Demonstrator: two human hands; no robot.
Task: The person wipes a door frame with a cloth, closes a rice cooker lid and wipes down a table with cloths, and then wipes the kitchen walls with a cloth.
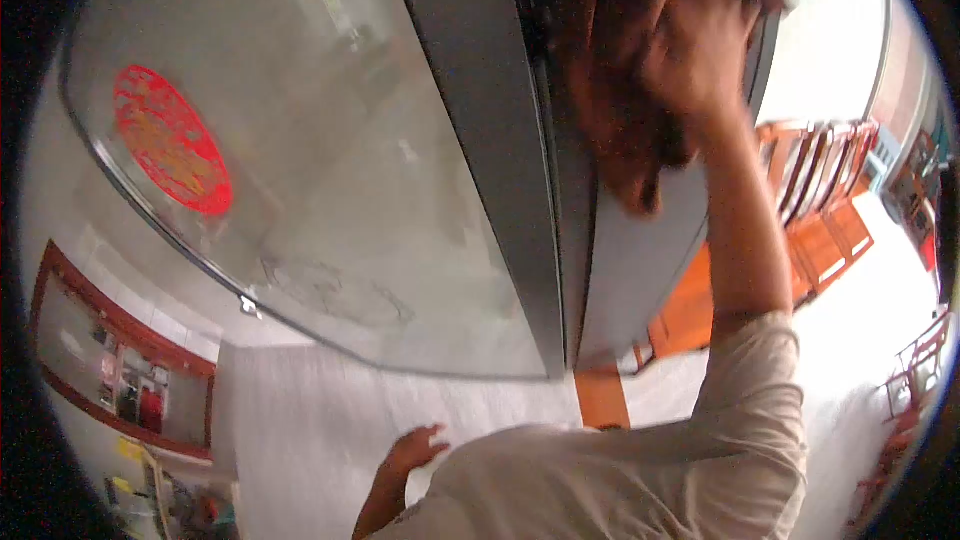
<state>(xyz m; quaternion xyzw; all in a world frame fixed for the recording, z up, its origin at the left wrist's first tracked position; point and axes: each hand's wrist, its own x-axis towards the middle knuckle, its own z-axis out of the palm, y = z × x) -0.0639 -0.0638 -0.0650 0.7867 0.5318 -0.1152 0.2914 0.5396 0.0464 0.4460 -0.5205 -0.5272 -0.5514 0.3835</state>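
Observation:
A crumpled brown cloth (625,110) is in my right hand (700,55), raised high at the upper right. My fingers are closed on the cloth, and it lies against the dark grey frame (490,90) beside a large glass panel (350,170). A round red paper decoration (172,140) with a gold pattern is stuck on the glass. Low in the view, my left hand (415,448) hangs beside my body, away from the panel. Its fingers are loosely apart, with nothing in them.
Wooden chairs (815,165) and an orange-brown wooden surface (690,305) stand behind my right arm. A red-framed window (125,370) is at lower left. Pale flooring (310,420) runs below the glass; more wooden furniture (915,370) stands at far right.

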